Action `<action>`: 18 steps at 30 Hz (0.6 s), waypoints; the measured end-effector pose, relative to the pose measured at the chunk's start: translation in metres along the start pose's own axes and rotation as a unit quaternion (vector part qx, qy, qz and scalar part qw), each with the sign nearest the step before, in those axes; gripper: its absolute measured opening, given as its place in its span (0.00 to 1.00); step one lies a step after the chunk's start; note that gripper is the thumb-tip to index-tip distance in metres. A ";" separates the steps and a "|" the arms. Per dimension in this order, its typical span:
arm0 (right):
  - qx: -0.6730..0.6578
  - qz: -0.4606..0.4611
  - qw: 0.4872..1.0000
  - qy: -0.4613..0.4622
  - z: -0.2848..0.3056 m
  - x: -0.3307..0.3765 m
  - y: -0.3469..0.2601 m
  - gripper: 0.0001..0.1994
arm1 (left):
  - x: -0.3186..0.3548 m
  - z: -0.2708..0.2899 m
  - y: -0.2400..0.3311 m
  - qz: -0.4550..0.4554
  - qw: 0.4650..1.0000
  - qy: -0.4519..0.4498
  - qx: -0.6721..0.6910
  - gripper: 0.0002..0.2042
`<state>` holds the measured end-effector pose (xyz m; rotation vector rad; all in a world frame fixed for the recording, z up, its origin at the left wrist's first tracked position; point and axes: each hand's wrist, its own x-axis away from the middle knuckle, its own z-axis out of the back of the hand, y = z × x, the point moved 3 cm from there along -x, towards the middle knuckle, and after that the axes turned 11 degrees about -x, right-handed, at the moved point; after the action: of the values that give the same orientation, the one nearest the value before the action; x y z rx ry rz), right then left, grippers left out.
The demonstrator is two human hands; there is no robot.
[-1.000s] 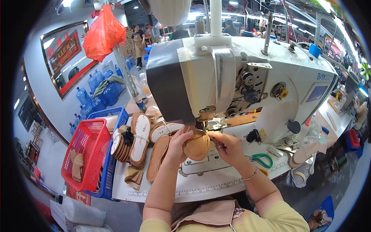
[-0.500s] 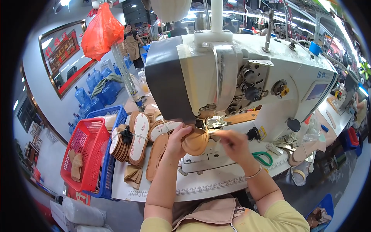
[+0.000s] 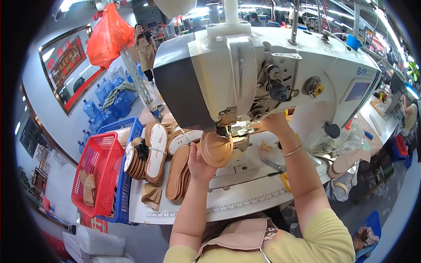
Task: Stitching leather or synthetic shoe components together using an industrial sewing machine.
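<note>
A tan sole-shaped leather piece [image 3: 215, 151] lies under the needle area of the white sewing machine [image 3: 258, 65], its rounded end toward me. My left hand [image 3: 202, 165] grips its left edge, thumb up along the side and the other fingers partly beneath it. My right hand [image 3: 275, 122] reaches under the machine's arm, beside a brown strip [image 3: 261, 128] behind the needle; its fingers are mostly hidden. Left of my left hand lies a stack of tan soles [image 3: 178, 173], with white-topped insoles [image 3: 155, 151] tied in a bundle beside it.
A red basket [image 3: 98, 153] overlaps a blue basket [image 3: 124, 188] at the left. Small scissors [image 3: 265, 147] and a dark blade [image 3: 274, 165] lie on the machine bed. A ruler strip [image 3: 237, 209] runs along the front edge. A person in an apron [image 3: 144, 48] stands far back.
My right hand has gone from in front of the needle to under the machine's arm. My left hand has shifted slightly down the leather piece, which has tilted. The scissors now show.
</note>
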<state>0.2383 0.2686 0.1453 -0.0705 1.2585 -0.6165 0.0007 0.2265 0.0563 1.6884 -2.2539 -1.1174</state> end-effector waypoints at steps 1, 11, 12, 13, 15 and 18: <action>-0.001 0.002 1.000 0.001 0.003 0.001 -0.001 0.12 | 0.000 0.002 -0.002 0.006 1.000 0.005 0.002 0.29; 0.077 -0.036 0.996 0.016 -0.012 -0.001 -0.009 0.14 | 0.004 0.000 0.001 0.022 1.000 0.014 -0.014 0.29; 0.086 -0.068 0.994 0.017 -0.011 -0.002 -0.009 0.15 | 0.005 -0.003 0.003 0.016 0.999 0.009 -0.037 0.29; 0.087 -0.060 0.994 0.011 -0.013 -0.002 -0.012 0.15 | 0.005 -0.006 0.005 0.010 0.998 0.005 -0.061 0.29; 0.047 -0.033 0.996 0.067 -0.011 -0.002 -0.019 0.14 | 0.005 -0.011 0.008 0.004 0.996 0.000 -0.084 0.29; 0.035 -0.126 0.990 0.049 -0.009 0.007 -0.024 0.13 | 0.002 -0.014 0.011 0.003 0.989 0.039 -0.141 0.29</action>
<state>0.2218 0.2479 0.1450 -0.1433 1.3334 -0.8902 -0.0017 0.2196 0.0720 1.5823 -1.9448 -1.2746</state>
